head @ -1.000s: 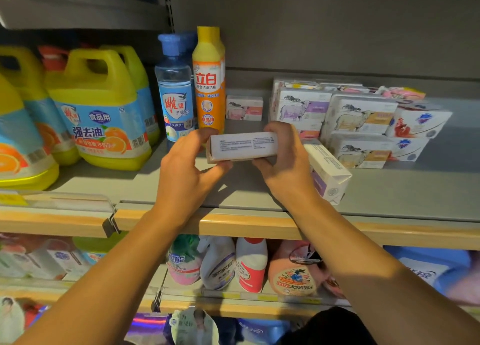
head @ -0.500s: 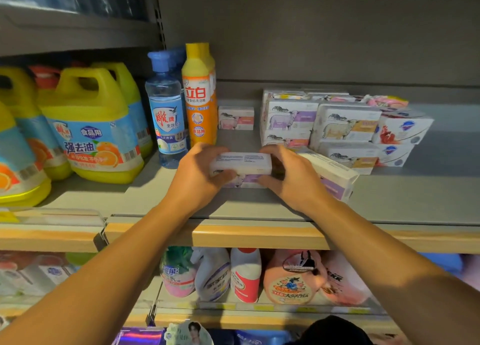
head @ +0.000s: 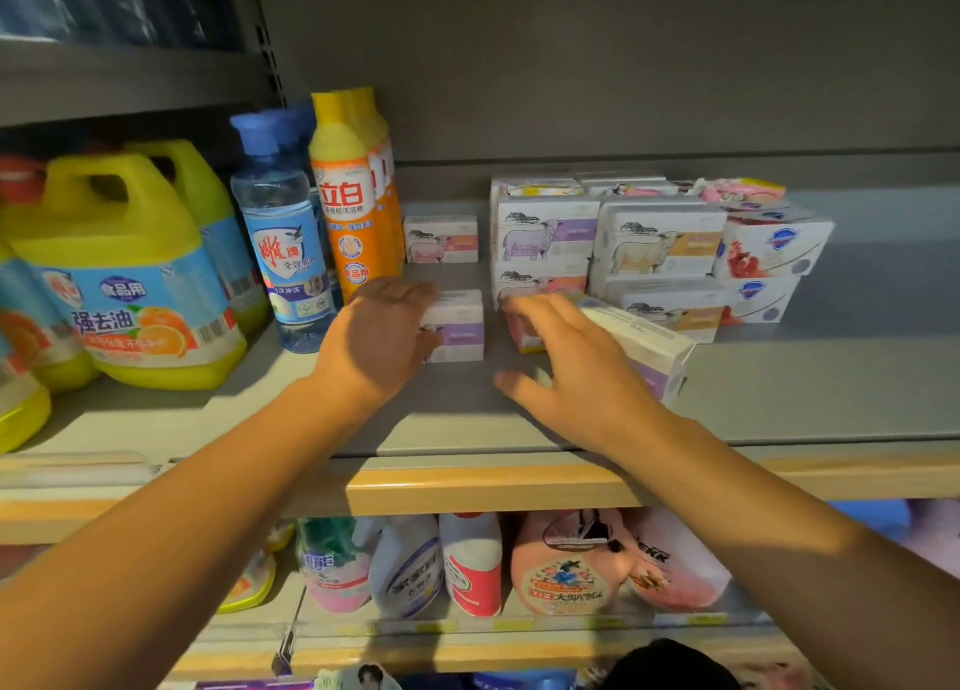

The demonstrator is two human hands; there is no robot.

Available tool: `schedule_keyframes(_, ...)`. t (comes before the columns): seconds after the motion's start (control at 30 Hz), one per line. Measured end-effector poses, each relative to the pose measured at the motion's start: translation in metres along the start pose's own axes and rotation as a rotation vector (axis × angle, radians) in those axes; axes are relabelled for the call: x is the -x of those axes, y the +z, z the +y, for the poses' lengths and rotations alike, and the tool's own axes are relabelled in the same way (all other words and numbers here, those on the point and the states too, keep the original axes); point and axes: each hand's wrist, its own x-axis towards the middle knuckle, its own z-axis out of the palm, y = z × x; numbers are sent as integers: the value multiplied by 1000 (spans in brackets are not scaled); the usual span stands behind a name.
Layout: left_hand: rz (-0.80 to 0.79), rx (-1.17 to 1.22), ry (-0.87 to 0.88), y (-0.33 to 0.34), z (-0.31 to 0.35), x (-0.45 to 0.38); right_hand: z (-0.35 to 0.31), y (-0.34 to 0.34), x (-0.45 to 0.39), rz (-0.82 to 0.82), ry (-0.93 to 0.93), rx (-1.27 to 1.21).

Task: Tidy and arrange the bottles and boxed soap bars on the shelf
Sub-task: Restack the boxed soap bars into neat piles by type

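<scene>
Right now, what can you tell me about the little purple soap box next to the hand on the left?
The purple soap box is a small white cardboard carton with a lilac band on its front and what looks like an animal picture, partly hidden. It stands on its long edge on the grey shelf, front facing outward, in front of the orange bottle. The left hand covers its left end; whether the fingers grip it cannot be seen. The right hand is apart from it.

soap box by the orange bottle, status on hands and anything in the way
Left hand on purple soap box, standing on shelf. Right hand open, empty. Tilted box beside right hand.
</scene>
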Motion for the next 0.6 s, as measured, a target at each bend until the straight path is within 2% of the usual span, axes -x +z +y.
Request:
schedule_keyframes(0.07, 24, -2, 19, 4, 2, -2, -5, -17, 3, 122, -63, 120)
schedule_keyframes(0.13, 44, 5, 35, 7, 4, -5, -3, -35, 2, 164, -17, 336)
schedule_keyframes(0.23, 67, 9, 38, 12, 9, -9, 11, -47, 1, -40, 210, 616)
schedule_keyframes(0.3, 75, -2, 35, 15, 10, -11, 20, -49, 4, -118, 274, 579)
schedule_keyframes(0.37, 79, -18, 38, 18, 9, -12, 28, -55, 4, -118, 227, 548)
schedule_keyframes(0.47, 99, -37, 41, 22, 7, -16, 42, -63, 3, -100, 129, 640)
schedule_keyframes(0.6, 121, -38, 3, 27, 8, -24, 50, -56, 7, -81, 130, 690)
